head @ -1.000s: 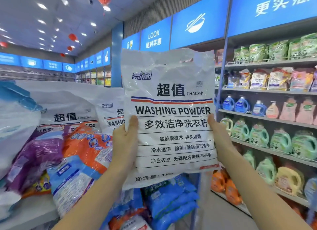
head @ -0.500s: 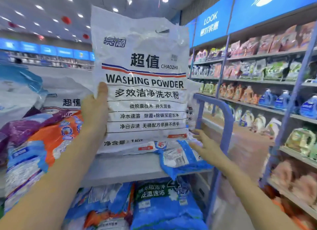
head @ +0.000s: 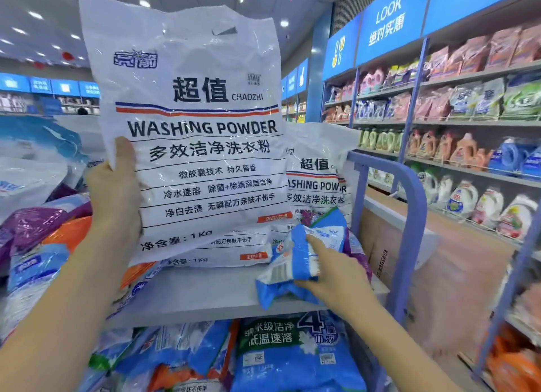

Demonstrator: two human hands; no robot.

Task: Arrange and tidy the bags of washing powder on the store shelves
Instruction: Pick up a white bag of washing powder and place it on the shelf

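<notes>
The white bag [head: 199,134] stays upright above the shelf [head: 205,295]. The left hand [head: 117,192] grips its left edge, thumb on the front, the other fingers hidden behind. It shows nearer the camera than half a second ago. The right hand [head: 336,271], then just reaching the blue bag [head: 292,263] at the shelf's right end, now holds it, one finger on top and thumb beneath, and that bag is bunched up instead of lying flat. A second white bag [head: 319,172] stands behind, beside the blue rail [head: 409,204]. A purple bag [head: 35,222] lies to the left.
</notes>
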